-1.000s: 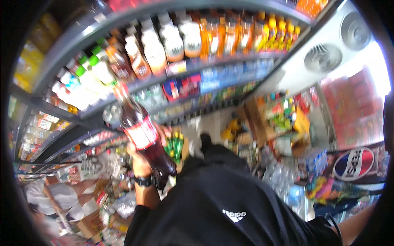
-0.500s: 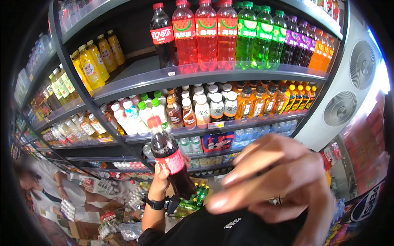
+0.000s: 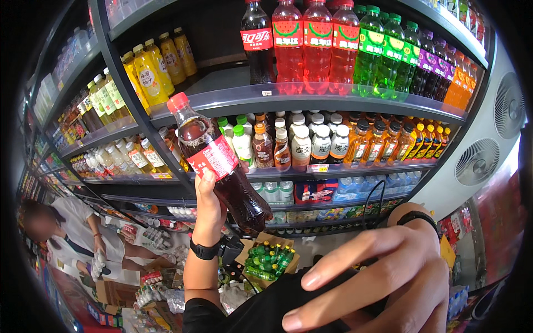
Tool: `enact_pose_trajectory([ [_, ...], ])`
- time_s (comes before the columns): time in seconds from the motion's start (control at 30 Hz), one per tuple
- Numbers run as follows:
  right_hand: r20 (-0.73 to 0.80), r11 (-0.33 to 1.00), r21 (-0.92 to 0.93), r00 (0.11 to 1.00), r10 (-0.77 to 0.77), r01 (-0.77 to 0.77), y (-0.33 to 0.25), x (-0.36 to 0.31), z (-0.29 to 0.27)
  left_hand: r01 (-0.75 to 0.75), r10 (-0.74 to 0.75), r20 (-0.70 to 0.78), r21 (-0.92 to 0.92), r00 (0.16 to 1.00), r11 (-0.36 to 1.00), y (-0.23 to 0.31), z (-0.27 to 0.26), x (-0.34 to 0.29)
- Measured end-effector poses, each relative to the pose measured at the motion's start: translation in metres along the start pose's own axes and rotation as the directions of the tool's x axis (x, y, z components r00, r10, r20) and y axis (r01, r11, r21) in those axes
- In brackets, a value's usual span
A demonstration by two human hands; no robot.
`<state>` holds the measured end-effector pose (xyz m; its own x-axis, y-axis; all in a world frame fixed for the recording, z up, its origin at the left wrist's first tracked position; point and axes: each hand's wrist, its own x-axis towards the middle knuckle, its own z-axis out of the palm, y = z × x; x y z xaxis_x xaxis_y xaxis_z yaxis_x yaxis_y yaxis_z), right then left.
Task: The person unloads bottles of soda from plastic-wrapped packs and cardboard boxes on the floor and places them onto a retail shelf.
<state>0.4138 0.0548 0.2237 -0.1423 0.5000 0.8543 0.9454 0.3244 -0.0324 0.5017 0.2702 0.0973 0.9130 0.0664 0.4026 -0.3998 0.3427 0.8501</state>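
Head view: left hand (image 3: 210,213) clamped round the lower body of a dark cola bottle (image 3: 216,158), red cap up and tilted left, raised in front of the drinks shelf (image 3: 311,100). Right hand (image 3: 372,280) close to the camera, fingers spread and curled, empty, resting over a black cloth (image 3: 266,311). Below, a box of green bottles (image 3: 269,261).
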Motion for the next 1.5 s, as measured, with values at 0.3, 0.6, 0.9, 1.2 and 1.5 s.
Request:
enact_pose_trajectory([
  [0.3, -0.048, 0.999, -0.044, 0.999, -0.002, 0.000, -0.007, -0.001, 0.012, 0.027, -0.028, 0.036, 0.006, 0.999, 1.000, -0.003, -0.004, -0.003],
  [0.6, -0.117, 0.987, -0.053, 0.983, 0.142, -0.149, -0.001, -0.009, 0.015, 0.090, -0.090, -0.010, 0.164, 0.996, 0.982, 0.045, -0.007, 0.066],
  [0.9, -0.034, 0.879, 0.086, 0.881, 0.472, -0.468, 0.002, -0.040, -0.002, 0.172, -0.167, 0.055, -0.104, 0.984, 0.980, 0.079, -0.034, 0.220],
  [1.2, -0.115, 0.741, 0.160, 0.733, 0.670, -0.652, 0.039, -0.072, -0.025, 0.155, -0.157, 0.013, 0.095, 0.988, 0.983, 0.061, -0.013, 0.304],
  [1.5, -0.197, 0.740, 0.171, 0.713, 0.673, -0.651, 0.077, -0.098, -0.055, -0.099, -0.055, 0.423, 0.334, 0.904, 0.937, 0.022, 0.006, 0.322],
])
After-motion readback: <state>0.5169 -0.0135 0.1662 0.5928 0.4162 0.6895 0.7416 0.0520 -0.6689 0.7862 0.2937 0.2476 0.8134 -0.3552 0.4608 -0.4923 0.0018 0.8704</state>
